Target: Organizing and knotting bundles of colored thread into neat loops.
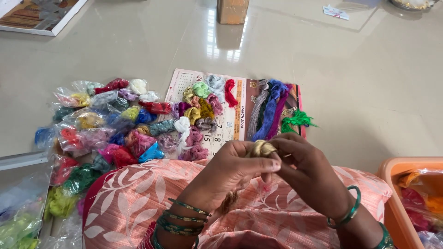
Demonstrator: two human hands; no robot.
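Note:
My left hand (pixel 235 168) and my right hand (pixel 307 168) meet over my lap, both pinching a small beige skein of thread (pixel 261 147) between the fingertips. A loose brownish thread end (pixel 229 201) hangs below my left wrist. Just beyond my hands a calendar sheet (pixel 233 121) lies on the floor with several small coiled thread skeins (pixel 198 108) in yellow, green, pink and white on it. Long grey, blue and purple skeins (pixel 269 110) and a green one (pixel 295 121) lie at its right side.
A heap of coloured thread skeins in clear bags (pixel 99 124) covers the floor at left. More bagged threads (pixel 20 216) sit at the bottom left. An orange plastic tub (pixel 392 184) with threads stands at right. A cardboard box (pixel 233 10) and a framed board (pixel 37 16) lie far back.

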